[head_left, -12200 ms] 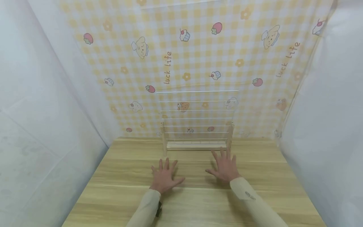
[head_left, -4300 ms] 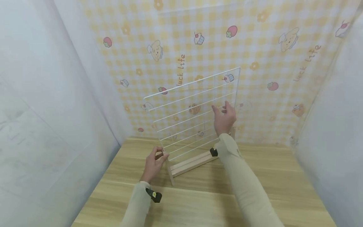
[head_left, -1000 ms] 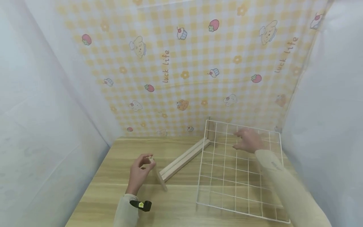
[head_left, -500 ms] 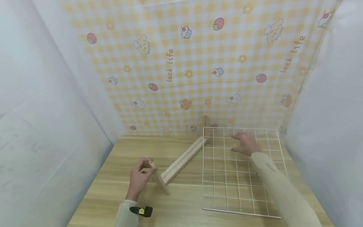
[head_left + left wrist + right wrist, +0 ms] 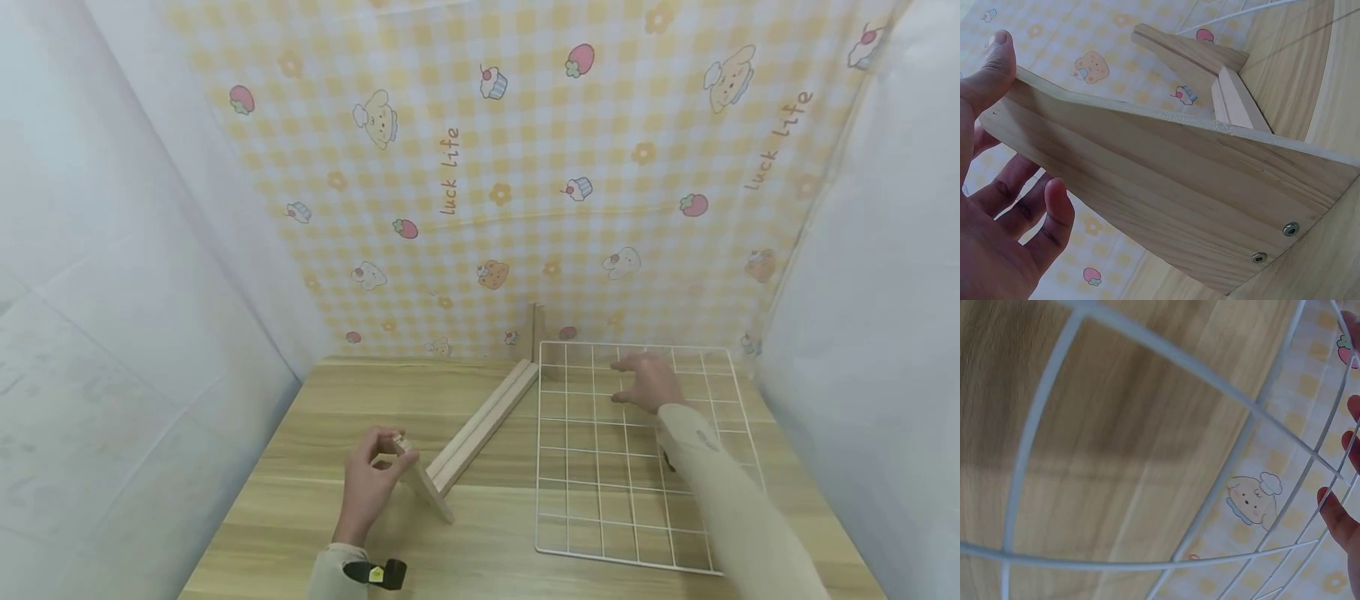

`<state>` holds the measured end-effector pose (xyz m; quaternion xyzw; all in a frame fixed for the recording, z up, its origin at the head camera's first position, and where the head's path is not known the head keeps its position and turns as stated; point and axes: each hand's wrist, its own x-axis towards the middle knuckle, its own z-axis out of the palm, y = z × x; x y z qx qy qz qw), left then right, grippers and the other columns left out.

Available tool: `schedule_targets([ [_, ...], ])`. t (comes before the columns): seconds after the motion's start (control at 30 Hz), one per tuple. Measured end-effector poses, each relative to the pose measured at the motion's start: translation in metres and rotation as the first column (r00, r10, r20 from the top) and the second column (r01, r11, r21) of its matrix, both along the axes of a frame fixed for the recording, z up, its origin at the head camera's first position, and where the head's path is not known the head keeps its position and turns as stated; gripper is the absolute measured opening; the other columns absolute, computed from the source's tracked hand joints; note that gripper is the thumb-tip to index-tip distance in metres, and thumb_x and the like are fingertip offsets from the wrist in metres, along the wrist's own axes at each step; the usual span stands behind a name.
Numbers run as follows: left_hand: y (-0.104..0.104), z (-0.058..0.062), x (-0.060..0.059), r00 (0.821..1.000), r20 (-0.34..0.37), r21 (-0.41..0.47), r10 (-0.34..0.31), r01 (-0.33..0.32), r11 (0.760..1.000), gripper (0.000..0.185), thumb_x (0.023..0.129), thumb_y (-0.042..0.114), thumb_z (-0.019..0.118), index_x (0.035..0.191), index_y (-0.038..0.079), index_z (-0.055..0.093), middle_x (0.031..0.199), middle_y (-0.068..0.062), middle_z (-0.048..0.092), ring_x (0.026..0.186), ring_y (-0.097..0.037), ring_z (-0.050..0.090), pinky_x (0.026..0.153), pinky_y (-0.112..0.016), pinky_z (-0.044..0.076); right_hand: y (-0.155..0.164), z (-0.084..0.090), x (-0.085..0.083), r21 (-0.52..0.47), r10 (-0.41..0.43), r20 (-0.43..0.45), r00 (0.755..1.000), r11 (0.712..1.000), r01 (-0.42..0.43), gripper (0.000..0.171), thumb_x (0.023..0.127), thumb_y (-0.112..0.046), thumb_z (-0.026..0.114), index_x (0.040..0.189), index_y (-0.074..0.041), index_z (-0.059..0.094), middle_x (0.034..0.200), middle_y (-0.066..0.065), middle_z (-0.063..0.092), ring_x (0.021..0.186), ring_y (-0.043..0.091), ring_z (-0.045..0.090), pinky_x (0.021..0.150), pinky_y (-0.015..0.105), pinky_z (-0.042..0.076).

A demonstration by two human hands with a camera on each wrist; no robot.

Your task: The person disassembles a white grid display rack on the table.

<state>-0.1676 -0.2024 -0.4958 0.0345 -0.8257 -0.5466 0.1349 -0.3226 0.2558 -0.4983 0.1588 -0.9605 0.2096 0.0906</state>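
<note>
While the left hand (image 5: 371, 475) pinches the pale wooden stand (image 5: 480, 425), the right hand (image 5: 648, 382) lies loose on the white wire grid (image 5: 600, 500).

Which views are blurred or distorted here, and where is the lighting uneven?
Head view: wide-angle bending at the edges, even soft light, sharp. Left wrist view: wooden stand crisp, with the left hand at its end panel. Right wrist view: the near wires of the white wire grid are soft, and the right hand's fingertips are cut off.
</note>
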Motion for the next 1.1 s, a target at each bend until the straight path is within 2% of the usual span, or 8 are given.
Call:
schedule_targets([
  [0.17, 0.003, 0.000, 0.005, 1.000, 0.012, 0.004, 0.006, -0.006, 1.000, 0.036, 0.069, 0.037, 0.079, 0.097, 0.024, 0.059, 0.088, 0.002, 0.062, 0.080, -0.010, 0.058, 0.062, -0.022, 0.051, -0.001, -0.012, -0.005, -0.010, -0.035, 0.039, 0.999, 0.999, 0.036, 0.058, 0.059, -0.026, 0.085, 0.110, -0.008, 0.065, 0.115, 0.015, 0.065, 0.112, 0.038, 0.053, 0.095, 0.058, 0.041],
  [0.27, 0.006, 0.000, 0.008, 1.000, 0.026, 0.004, 0.012, -0.012, 1.000, 0.039, 0.068, 0.037, 0.079, 0.097, 0.020, 0.059, 0.090, 0.001, 0.062, 0.080, -0.009, 0.058, 0.062, -0.021, 0.051, -0.001, -0.020, -0.007, 0.002, -0.059, 0.057, 0.997, 0.998, 0.059, 0.058, 0.060, -0.028, 0.084, 0.111, -0.010, 0.065, 0.115, 0.014, 0.065, 0.111, 0.037, 0.053, 0.094, 0.057, 0.042],
  [0.47, 0.012, 0.000, 0.012, 0.998, 0.055, 0.024, 0.024, -0.025, 0.999, 0.040, 0.067, 0.035, 0.080, 0.097, 0.020, 0.058, 0.091, 0.000, 0.060, 0.080, -0.010, 0.056, 0.063, -0.021, 0.052, 0.000, -0.028, -0.010, -0.020, -0.104, 0.064, 0.992, 0.994, 0.106, 0.058, 0.058, -0.028, 0.085, 0.111, -0.013, 0.066, 0.113, 0.012, 0.066, 0.113, 0.036, 0.050, 0.095, 0.057, 0.040],
  [0.63, 0.018, 0.000, 0.014, 0.999, 0.039, 0.080, 0.019, -0.022, 0.997, 0.038, 0.068, 0.029, 0.080, 0.098, 0.020, 0.058, 0.090, -0.002, 0.059, 0.074, -0.014, 0.058, 0.058, -0.024, 0.053, -0.001, -0.036, -0.012, -0.046, -0.114, 0.073, 0.991, 0.992, 0.118, 0.058, 0.055, -0.027, 0.086, 0.108, -0.015, 0.067, 0.110, 0.011, 0.068, 0.115, 0.038, 0.046, 0.100, 0.059, 0.034],
  [0.9, 0.026, -0.001, 0.021, 1.000, 0.019, 0.120, 0.009, -0.011, 0.993, 0.042, 0.070, 0.026, 0.079, 0.102, 0.009, 0.056, 0.094, -0.006, 0.059, 0.074, -0.013, 0.059, 0.060, -0.025, 0.055, -0.005, -0.051, -0.016, -0.077, -0.125, 0.123, 0.985, 0.988, 0.135, 0.057, 0.054, -0.026, 0.086, 0.108, -0.013, 0.068, 0.108, 0.011, 0.068, 0.116, 0.040, 0.043, 0.102, 0.060, 0.030],
  [1.1, 0.035, -0.002, 0.023, 0.999, 0.012, 0.156, 0.030, -0.032, 0.987, 0.037, 0.067, 0.022, 0.081, 0.094, 0.012, 0.057, 0.091, -0.003, 0.060, 0.073, -0.013, 0.058, 0.059, -0.025, 0.054, -0.011, -0.055, -0.016, -0.068, -0.203, 0.276, 0.939, 0.971, 0.230, 0.061, 0.059, -0.026, 0.084, 0.116, -0.016, 0.063, 0.122, 0.014, 0.059, 0.126, 0.047, 0.029, 0.102, 0.065, 0.029],
])
